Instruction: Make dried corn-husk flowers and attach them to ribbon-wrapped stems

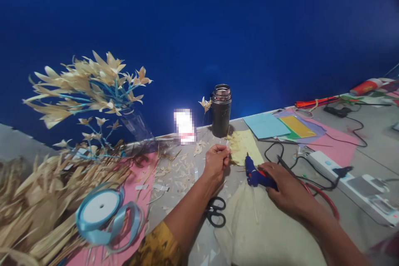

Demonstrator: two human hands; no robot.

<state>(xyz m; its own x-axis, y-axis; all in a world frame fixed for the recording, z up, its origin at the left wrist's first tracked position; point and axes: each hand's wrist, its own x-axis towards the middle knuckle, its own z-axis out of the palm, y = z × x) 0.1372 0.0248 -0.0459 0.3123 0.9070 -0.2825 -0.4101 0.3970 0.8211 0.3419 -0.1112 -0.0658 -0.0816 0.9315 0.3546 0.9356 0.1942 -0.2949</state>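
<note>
Left hand: grip pinching a pale husk petal at the yellow sheet's edge. Right hand: grip closed round the blue glue gun, low on the worktop. We judge gluing in hand; it calls for nozzle meeting petal. Dark jar: contents we cannot see. Clear vase: husk flowers.

A craft worktable set against a plain blue wall. The grey table is littered with cut scraps, a heap of dried husks, husk flowers on blue stems, a ribbon spool, coloured paper, scissors, a glue gun and a power strip with trailing cables.
</note>
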